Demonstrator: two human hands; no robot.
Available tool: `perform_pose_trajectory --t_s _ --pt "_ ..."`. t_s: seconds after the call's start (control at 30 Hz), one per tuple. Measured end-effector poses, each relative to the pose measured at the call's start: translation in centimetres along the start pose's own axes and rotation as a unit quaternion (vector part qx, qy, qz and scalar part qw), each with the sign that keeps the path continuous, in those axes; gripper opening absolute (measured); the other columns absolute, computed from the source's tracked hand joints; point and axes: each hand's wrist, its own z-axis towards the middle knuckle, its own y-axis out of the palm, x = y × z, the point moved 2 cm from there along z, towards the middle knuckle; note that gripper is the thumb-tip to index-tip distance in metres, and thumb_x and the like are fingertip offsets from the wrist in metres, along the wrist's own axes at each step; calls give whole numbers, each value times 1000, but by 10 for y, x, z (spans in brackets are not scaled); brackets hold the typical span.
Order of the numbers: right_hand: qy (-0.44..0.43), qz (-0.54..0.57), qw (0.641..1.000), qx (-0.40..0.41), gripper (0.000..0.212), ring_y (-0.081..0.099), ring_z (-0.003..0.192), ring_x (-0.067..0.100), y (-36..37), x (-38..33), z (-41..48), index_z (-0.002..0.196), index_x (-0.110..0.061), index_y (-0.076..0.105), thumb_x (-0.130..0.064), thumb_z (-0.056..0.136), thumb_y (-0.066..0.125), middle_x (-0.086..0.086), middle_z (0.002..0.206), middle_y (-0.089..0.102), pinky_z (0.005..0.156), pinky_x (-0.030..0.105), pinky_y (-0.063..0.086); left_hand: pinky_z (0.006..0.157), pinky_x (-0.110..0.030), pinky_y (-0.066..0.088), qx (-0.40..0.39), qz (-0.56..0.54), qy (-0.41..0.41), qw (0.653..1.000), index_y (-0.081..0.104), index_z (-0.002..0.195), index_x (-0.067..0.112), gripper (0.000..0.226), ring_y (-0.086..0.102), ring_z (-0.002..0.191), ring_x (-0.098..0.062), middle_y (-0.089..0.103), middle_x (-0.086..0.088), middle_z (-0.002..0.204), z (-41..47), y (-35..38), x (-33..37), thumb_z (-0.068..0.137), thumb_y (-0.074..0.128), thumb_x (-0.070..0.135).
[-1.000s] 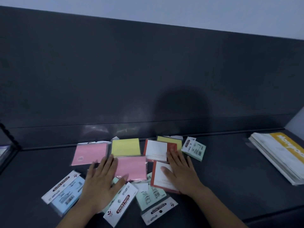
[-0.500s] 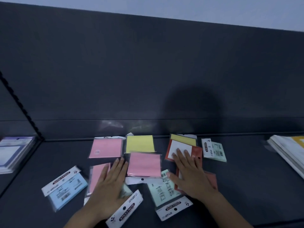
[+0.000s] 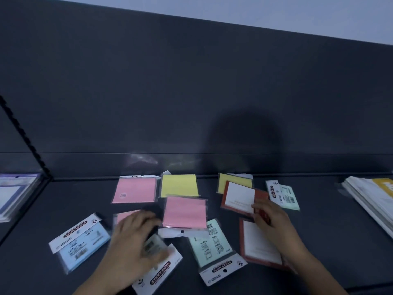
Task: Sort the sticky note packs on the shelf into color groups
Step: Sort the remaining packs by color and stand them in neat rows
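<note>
Sticky note packs (image 3: 184,212) are still jumbled mid-shelf, but the right hand (image 3: 274,222) has slid up toward 1 o'clock, fingers pressing the upper red pack (image 3: 240,198), while the blurry, loosely spread left hand (image 3: 136,237) drags a pink one (image 3: 125,216), so sorting's barely begun.

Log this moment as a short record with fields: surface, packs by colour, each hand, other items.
surface: dark shelf
pink packs: one at back, one in the middle, one partly under the left hand
yellow packs: one at back, one partly under a red pack
red packs: upper, lower
green packs: near, far right
blue pack: far left
left hand: blurred, over a pack with a white header
right hand: fingertips on the upper red pack
other: stack of paper goods at right
</note>
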Motion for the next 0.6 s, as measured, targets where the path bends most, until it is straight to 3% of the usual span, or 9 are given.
perform_pose_trajectory --t_s 0.07,0.1,0.17,0.2,0.3,0.43,0.5,0.6 --pt "13 -2 1000 26 24 51 108 11 -9 5 0 110 -18 65 -9 88 58 -7 113 59 98 28 38 110 -30 15 -67 100 -11 993 29 131 40 97 22 124 -8 25 17 126 3 14 8 48 31 91" --pt "24 -2 999 38 23 52 105 11 -14 8 0 106 -17 66 -7 88 58 -6 110 60 96 27 39 107 -34 23 -64 107 -21 992 35 129 34 98 31 120 -13 31 12 123 5 17 13 49 33 89" --pt "40 -3 997 60 20 51 100 11 -18 14 -1 102 -16 67 -5 87 58 -5 106 61 94 28 40 85 -37 46 10 106 15 994 57 108 23 77 54 95 -18 50 5 103 7 25 18 61 37 80" --pt "41 -9 997 66 20 50 99 10 -18 16 -2 101 -15 67 -5 87 58 -4 106 61 94 29 39 77 -34 47 68 106 36 991 60 97 21 66 55 84 -17 52 5 93 8 27 19 69 36 75" --pt "40 -37 994 93 21 49 105 15 -17 21 2 103 -12 67 -3 85 59 -1 109 61 96 32 38 78 -31 38 128 108 44 985 56 96 19 57 42 84 -14 51 4 91 15 30 17 86 26 66" --pt "113 -48 982 142 28 49 113 26 -29 36 15 113 -10 62 -6 85 59 7 119 59 96 39 39 74 -32 40 146 67 21 987 55 96 15 47 44 82 -18 49 3 93 32 29 14 90 29 53" --pt "148 -60 980 122 37 48 115 28 -32 46 24 122 -9 56 -14 85 61 11 125 56 94 40 40 73 -33 39 150 1 3 989 56 95 13 39 43 82 -18 49 3 92 39 25 13 90 34 45" --pt "167 -74 983 18 71 34 134 25 -31 58 38 141 -14 34 -36 82 66 6 146 37 107 45 34 74 -33 36 181 -98 -24 978 54 94 13 5 46 85 -21 48 2 90 41 21 10 92 53 18"
